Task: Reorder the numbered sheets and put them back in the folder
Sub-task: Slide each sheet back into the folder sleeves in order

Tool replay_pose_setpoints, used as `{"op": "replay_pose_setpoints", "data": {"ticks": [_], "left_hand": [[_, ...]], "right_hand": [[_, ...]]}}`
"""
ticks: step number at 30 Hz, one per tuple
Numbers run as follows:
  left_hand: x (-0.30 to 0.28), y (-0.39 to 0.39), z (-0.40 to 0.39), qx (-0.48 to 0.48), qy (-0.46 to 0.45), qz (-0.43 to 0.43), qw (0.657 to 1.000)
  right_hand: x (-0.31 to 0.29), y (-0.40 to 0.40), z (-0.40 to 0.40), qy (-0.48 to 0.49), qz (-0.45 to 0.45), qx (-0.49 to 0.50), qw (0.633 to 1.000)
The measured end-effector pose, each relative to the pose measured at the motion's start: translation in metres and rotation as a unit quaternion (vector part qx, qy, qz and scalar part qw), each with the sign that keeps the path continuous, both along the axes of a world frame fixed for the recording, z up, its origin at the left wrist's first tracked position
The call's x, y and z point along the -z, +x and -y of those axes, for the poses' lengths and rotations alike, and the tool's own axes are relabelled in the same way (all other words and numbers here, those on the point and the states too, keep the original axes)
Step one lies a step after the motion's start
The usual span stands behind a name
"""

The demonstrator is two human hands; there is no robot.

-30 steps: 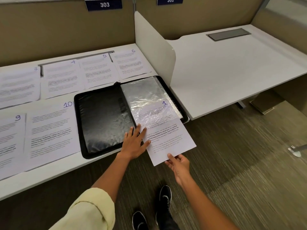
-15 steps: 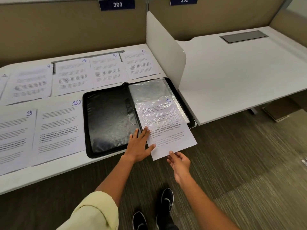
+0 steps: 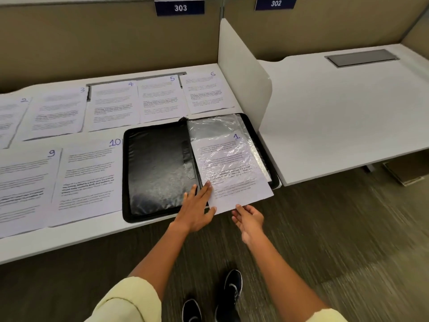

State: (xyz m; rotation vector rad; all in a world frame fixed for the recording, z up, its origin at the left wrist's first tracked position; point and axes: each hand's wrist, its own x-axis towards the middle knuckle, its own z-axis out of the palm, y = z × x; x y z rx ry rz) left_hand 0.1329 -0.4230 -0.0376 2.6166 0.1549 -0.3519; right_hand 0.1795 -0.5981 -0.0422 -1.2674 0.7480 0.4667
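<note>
Nearest to you, your black shoes point(image 3: 228, 296) stand on the carpet point(image 3: 325, 240) under the desk edge, and your pale yellow sleeves point(image 3: 130, 300) frame the bottom of the view.

Your right hand point(image 3: 249, 220) hovers just below the near edge of sheet 1 point(image 3: 232, 173); its fingers are relaxed and loosely spread, with the fingertips point(image 3: 239, 207) at or just beside the paper's edge, and whether they actually touch it cannot be told. It grips nothing.

Your left hand point(image 3: 197, 208) lies flat with straight fingers across the near part of the folder point(image 3: 160, 170), its longest fingertips resting on the left lower corner of sheet 1. It presses rather than pinches.

Sheet 1 sits partly inside the clear plastic sleeve point(image 3: 213, 129) on the folder's right half, slightly tilted, with its near end sticking out past the sleeve and over the desk edge. The black folder lies open on the white desk point(image 3: 69, 238), its left inner cover bare.

Left of the folder lie sheet 10 point(image 3: 90, 180) and sheet 9 point(image 3: 23, 189), side by side. Behind them, a farther row holds sheet 2 point(image 3: 11, 117), sheet 3 point(image 3: 58, 112), sheet 4 point(image 3: 113, 105), sheet 5 point(image 3: 160, 98) and sheet 6 point(image 3: 206, 91).

A white divider point(image 3: 241, 73) stands to the folder's right, with a second desk point(image 3: 348, 108) beyond. Plates reading 303 point(image 3: 180, 7) and 302 point(image 3: 275, 3) hang on the back partition.
</note>
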Motion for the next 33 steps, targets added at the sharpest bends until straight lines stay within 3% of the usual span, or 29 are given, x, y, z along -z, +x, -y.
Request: {"op": "replay_pose_setpoints", "data": {"ticks": [17, 33], "left_hand": [[0.0, 0.0, 0.007, -0.006, 0.016, 0.0, 1.0], [0.002, 0.002, 0.007, -0.002, 0.03, -0.001, 1.0]], "right_hand": [[-0.009, 0.029, -0.018, 0.059, 0.019, 0.006, 0.998], [-0.02, 0.053, -0.031, -0.033, 0.02, -0.039, 0.998]]}}
